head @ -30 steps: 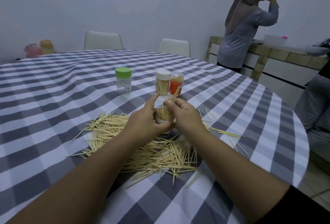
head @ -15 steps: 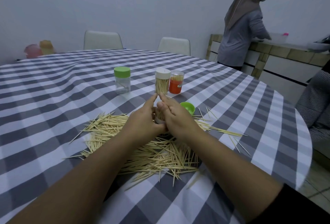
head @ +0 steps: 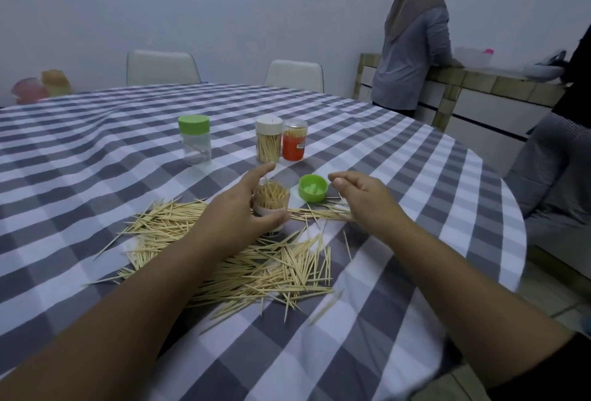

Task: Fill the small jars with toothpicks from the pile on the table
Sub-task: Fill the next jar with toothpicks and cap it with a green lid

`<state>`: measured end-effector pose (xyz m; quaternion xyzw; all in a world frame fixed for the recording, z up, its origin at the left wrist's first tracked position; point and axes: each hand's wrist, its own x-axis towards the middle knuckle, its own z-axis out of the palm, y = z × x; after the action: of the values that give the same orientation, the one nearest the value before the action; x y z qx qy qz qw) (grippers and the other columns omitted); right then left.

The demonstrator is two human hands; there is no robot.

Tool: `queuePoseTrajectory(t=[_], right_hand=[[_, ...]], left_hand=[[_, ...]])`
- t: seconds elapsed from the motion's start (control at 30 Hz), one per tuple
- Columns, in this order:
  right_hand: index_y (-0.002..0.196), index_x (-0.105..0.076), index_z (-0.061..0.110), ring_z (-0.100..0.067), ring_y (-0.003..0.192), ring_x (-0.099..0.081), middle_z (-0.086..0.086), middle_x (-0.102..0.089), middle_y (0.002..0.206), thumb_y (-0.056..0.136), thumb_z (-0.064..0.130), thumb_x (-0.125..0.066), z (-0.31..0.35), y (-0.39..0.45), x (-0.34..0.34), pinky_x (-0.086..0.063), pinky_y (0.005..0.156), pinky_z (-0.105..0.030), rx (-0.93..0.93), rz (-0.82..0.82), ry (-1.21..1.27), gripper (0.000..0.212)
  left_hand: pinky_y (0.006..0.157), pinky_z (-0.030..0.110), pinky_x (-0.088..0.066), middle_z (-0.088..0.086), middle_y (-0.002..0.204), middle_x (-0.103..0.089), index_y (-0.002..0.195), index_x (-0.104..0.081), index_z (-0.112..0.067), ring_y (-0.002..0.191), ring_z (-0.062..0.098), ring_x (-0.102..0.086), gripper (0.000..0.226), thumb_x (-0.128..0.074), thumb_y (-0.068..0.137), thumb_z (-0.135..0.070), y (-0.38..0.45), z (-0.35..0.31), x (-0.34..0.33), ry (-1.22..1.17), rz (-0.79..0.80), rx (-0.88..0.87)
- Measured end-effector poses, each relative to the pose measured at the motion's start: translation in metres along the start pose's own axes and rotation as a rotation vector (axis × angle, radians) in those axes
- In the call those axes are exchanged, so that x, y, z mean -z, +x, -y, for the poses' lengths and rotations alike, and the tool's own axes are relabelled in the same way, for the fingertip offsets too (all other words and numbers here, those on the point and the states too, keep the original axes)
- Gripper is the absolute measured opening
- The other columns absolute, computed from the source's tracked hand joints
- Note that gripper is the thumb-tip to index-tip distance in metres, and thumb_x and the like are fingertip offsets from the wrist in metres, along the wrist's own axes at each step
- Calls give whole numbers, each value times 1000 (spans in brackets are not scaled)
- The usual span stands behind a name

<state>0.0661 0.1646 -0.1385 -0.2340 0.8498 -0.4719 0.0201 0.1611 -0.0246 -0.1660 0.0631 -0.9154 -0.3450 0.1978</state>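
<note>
My left hand grips a small clear jar packed with toothpicks, standing upright on the pile of toothpicks. My right hand hovers to the right of the jar, fingers loosely curled and holding nothing, just beside an upturned green lid. Farther back stand a green-lidded jar that is nearly empty, a white-lidded jar full of toothpicks, and a clear-capped jar with a red label.
The round table wears a grey and white checked cloth; its edge curves close on the right. Two white chairs stand behind it. A person stands at a tiled counter. Pink and orange containers sit far left.
My right hand has come off the jar and moved right toward the green lid. My left hand keeps its hold on the jar, which is lower, on the pile.
</note>
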Motion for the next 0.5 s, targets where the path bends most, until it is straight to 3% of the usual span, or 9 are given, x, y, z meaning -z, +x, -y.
queuePoseTrajectory(t=[0.1, 0.23, 0.37, 0.5], right_hand=[[122, -62, 16, -18, 102, -55, -3, -60, 124, 100, 16, -42, -13, 3, 22, -40, 74, -25, -115, -46, -134, 30], [129, -57, 11, -25, 123, -49, -7, -51, 139, 96, 2, -35, -25, 7, 48, -39, 94, -28, -265, 19, -369, 40], [128, -56, 4, -31, 123, -49, -17, -54, 133, 96, 5, -39, -29, 1, 62, -39, 98, -32, -322, 161, -493, 36], [124, -61, 7, -30, 119, -52, -15, -58, 127, 96, 5, -40, -31, -4, 72, -40, 96, -31, -306, 252, -608, 35]], left_hand=[[89, 34, -50, 4, 131, -56, 140, -23, -54, 109, 18, -58, 78, -70, 78, -47, -1, -1, 0, 37, -3, -13], [90, 34, -48, 4, 135, -54, 140, -23, -54, 114, 20, -56, 76, -68, 79, -47, -2, -1, -1, 69, -3, -28], [89, 37, -49, 7, 136, -53, 140, -21, -55, 113, 21, -55, 76, -67, 81, -45, -3, -2, -1, 79, 0, -30], [87, 32, -47, 7, 130, -56, 139, -21, -57, 105, 17, -56, 76, -68, 81, -43, -3, -3, -2, 72, -4, -23]])
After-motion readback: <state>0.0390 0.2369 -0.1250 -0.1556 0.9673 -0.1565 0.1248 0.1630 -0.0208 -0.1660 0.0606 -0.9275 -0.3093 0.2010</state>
